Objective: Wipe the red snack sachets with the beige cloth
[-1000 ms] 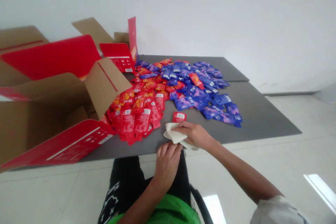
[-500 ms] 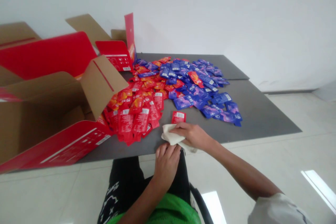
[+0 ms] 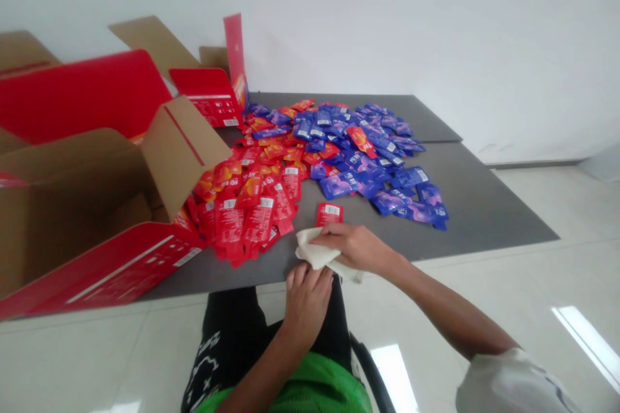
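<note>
The right hand's grip [image 3: 325, 240] pinches the cream cloth [image 3: 310, 253], which spreads beneath and beyond its fingers.

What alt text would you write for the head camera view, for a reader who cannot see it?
A person's right hand holds a pale cloth beside the left hand at the front edge of a grey table. Beyond lie piles of red packets and blue packets, with open cardboard boxes on the left.

Glossy red packet [image 3: 329, 213], matt cloth [image 3: 317, 248]
</note>
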Motion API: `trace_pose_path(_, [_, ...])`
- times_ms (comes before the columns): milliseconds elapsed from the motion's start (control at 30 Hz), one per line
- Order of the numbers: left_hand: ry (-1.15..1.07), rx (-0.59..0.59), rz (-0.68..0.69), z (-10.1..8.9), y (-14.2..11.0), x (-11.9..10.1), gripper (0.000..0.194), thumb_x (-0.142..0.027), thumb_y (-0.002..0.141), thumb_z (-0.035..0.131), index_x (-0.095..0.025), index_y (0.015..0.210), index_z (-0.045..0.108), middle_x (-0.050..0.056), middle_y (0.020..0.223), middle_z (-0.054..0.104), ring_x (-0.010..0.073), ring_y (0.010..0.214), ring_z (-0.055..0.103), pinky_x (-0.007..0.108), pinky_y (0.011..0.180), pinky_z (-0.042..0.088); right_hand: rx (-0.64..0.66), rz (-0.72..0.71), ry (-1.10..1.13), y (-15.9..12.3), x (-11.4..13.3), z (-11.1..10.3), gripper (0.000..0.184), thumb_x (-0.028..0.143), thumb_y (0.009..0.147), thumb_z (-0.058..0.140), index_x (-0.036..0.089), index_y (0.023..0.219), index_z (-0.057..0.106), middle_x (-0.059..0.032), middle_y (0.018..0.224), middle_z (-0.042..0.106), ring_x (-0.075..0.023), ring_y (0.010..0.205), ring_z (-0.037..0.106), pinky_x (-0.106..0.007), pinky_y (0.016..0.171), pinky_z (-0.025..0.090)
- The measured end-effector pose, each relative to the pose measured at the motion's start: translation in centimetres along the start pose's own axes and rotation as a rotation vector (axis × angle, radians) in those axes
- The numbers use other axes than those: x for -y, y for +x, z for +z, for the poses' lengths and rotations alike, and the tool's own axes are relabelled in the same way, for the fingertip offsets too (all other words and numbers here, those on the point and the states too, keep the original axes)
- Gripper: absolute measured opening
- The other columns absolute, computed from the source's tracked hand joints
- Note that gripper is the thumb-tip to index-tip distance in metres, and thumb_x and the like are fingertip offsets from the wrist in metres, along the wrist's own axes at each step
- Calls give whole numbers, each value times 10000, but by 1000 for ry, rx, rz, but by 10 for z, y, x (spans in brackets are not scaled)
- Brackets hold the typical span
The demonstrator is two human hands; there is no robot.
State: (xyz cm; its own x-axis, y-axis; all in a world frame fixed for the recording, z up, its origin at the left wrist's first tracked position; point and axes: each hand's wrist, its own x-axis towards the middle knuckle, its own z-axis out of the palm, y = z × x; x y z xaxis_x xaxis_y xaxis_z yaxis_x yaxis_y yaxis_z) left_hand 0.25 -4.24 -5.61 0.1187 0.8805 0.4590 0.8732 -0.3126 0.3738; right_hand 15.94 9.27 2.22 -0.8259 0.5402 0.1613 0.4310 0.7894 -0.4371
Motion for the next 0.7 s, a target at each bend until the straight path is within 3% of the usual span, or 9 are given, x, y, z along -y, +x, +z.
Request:
trace_pose_path(100, [-17,21,1,0,0,0,326,-179,971,616,-255,1284,668,52,1197,731,266,1140,618,428,960,453,-35,52,-5,10,-20,3,401,161,928,640,272,1310,693,-65,1220,701,-207,1061,689,-277,902,541])
trace_pose_path(233, [-40,18,-5,-2,2,-1,350,-169,975,612,-262,1310,650,45,1239,722,248,1186,610,417,989,446,-132,203,-190,29,-55,-14,457,109,906,623,217,1348,671,-104,1220,679,-233,1029,688,-298,873,547])
trace_pose_path(367, [-32,16,0,-2,2,-1,339,-180,984,600,-261,1310,654,47,1234,724,249,1175,611,412,977,439,-192,132,-148,15,-35,-18,473,122,945,580,255,1396,630,-85,1248,667,-216,1082,671,-280,907,530])
trace_pose_path(500, [4,-13,-13,0,1,-1,282,-214,967,641,-260,1240,697,42,1133,748,255,1074,629,414,931,438,-42,6,-24,-7,-4,2,410,184,950,631,276,1348,659,-55,1232,694,-200,1051,691,-268,876,540])
trace_pose_path(600, [-14,-10,-34,0,2,-2,309,-208,953,672,-284,1252,689,14,1154,747,226,1111,628,391,961,426,-32,40,-15,2,-17,7,386,181,948,641,256,1325,672,-62,1223,696,-198,1039,692,-268,881,541])
trace_pose_path(700, [-13,1,-42,-1,4,-3,320,-204,955,673,-303,1259,687,5,1195,742,207,1155,623,370,984,420,-77,123,-117,24,-46,-3,412,140,927,639,231,1328,673,-87,1226,683,-210,1040,685,-272,875,540])
